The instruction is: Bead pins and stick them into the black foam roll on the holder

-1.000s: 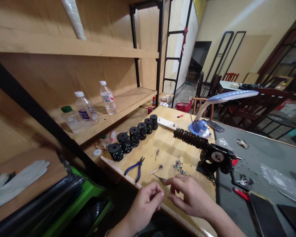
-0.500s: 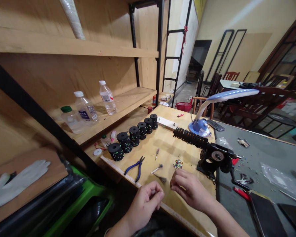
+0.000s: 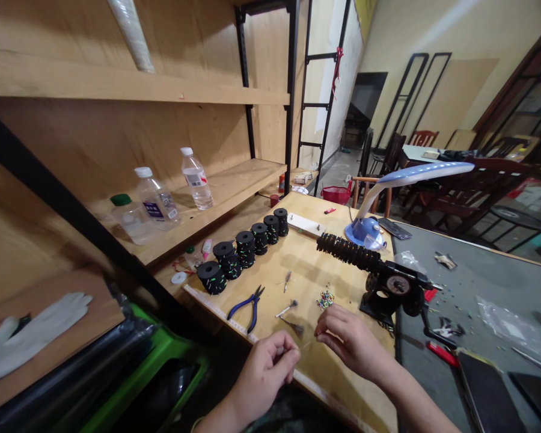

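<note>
My left hand (image 3: 270, 367) is closed in a pinch at the table's front edge, with a thin pale line (image 3: 305, 346) showing at its fingertips. That line runs toward my right hand (image 3: 349, 337), whose fingers are curled together; what they hold is too small to make out. Just beyond the right hand lies a small pile of multicoloured beads (image 3: 326, 299). Between and beyond my hands lie a bundle of fine strands (image 3: 293, 326), a short pale stick with a dark tip (image 3: 287, 308) and another small bundle (image 3: 287, 280). Blue-handled pliers (image 3: 247, 308) lie to the left.
Several black spools (image 3: 228, 260) stand in a row along the left. A hand-cranked winder (image 3: 390, 285) carries a dark wound rod (image 3: 349, 251) at right, below a blue lamp (image 3: 365, 231). Bottles (image 3: 197, 180) stand on the wooden shelf. A grey mat (image 3: 478, 264) holds plastic bags and tools.
My right hand has shifted slightly right and away from the left hand, widening the gap. The thin line now shows between them. My left hand is nearly still.
</note>
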{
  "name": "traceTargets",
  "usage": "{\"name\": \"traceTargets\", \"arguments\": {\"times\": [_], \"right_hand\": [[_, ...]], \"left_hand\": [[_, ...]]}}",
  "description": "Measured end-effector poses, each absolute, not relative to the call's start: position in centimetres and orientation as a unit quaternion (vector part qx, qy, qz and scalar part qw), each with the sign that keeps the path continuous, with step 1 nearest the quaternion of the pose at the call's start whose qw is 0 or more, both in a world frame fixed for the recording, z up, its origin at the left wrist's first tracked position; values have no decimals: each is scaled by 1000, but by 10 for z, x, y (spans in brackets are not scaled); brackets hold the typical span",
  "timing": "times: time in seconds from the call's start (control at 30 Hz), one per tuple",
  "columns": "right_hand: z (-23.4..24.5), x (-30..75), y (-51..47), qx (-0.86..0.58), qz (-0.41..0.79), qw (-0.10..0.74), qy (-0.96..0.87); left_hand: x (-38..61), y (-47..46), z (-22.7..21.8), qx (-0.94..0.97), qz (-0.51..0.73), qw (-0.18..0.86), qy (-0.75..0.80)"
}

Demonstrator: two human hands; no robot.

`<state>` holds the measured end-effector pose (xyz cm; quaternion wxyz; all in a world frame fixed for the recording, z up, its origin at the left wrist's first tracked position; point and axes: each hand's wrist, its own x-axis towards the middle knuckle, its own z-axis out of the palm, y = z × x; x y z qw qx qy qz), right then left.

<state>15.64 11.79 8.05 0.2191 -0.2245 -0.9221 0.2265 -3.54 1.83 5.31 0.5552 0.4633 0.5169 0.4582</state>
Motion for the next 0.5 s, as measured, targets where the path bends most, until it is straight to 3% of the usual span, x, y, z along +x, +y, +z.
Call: {"name": "traceTargets", "arguments": {"times": [0.5], "right_hand": [[85, 129, 97, -188, 202, 217, -936]], "left_hand": [[-35, 17, 55, 492, 457, 514, 533]]}}
